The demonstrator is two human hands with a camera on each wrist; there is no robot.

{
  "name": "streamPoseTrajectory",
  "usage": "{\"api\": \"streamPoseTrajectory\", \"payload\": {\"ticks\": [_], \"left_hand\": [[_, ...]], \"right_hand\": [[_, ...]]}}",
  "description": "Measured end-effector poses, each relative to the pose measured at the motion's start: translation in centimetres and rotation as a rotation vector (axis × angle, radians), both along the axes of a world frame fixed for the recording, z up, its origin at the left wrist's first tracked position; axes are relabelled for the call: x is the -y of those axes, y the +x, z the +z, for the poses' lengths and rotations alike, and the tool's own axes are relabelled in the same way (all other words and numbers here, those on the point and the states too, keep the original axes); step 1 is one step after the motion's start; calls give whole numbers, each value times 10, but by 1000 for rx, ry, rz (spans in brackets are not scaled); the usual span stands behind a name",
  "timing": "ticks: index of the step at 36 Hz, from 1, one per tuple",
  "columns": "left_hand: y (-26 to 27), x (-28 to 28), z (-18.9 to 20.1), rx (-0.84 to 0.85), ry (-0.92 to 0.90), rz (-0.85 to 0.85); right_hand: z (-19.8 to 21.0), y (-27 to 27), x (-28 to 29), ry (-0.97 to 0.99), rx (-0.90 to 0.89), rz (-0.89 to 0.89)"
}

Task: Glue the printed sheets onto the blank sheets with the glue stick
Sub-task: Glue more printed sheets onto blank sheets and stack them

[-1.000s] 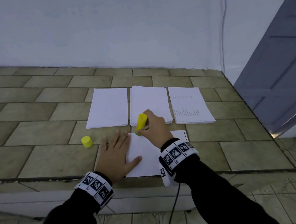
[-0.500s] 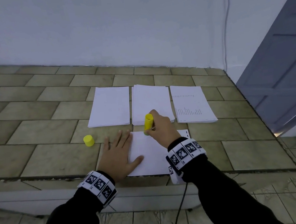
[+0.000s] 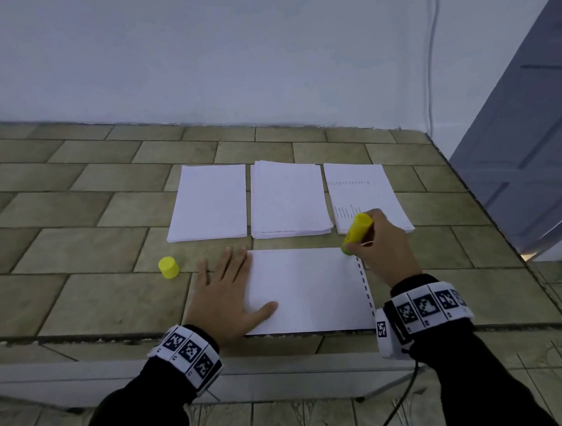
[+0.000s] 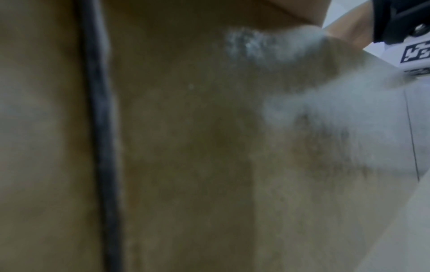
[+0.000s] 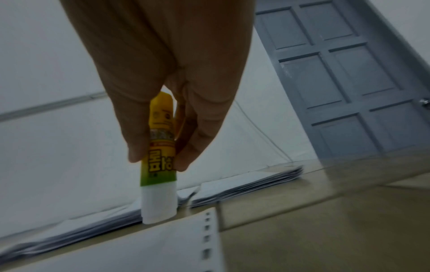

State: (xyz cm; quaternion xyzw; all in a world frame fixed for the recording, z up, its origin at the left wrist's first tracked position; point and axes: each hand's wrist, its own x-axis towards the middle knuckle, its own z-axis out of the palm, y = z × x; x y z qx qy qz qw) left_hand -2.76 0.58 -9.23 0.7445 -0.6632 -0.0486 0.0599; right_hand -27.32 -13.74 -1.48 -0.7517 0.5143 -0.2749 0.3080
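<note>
Since a second ago the right hand, gripping the glue stick, has slid to the working sheet's upper-right corner (left hand flat on its left edge), where overshooting could smear the tabletop.

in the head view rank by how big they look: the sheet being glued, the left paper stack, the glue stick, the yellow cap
1. Sheet being glued, though it lies nearest the camera.
2. Left paper stack.
3. Glue stick, partly hidden by the right hand.
4. Yellow cap.

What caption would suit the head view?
Left hand flattens a sheet while right hand rubs the glue stick at its far corner.
</note>
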Motion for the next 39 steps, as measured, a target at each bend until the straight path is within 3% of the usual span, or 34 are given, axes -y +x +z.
{"api": "streamPoseTrajectory", "payload": {"ticks": [6, 11, 17, 23, 32, 39], "left_hand": [[-2, 2, 4, 27, 69, 12], [-2, 3, 4, 12, 62, 3], [1, 3, -2, 14, 31, -18], [-1, 2, 5, 6, 60, 14], [-1, 2, 4, 31, 88, 16], [-1, 1, 3, 32, 80, 7]], "right_hand": [[0, 48, -37, 54, 155, 282], [0, 86, -59, 66, 86, 444], [-5, 102, -66, -2, 7, 496], [-6, 81, -59, -19, -10, 440], [-12, 1, -35, -95, 10, 161], [-15, -29, -23, -117, -32, 67]]}}
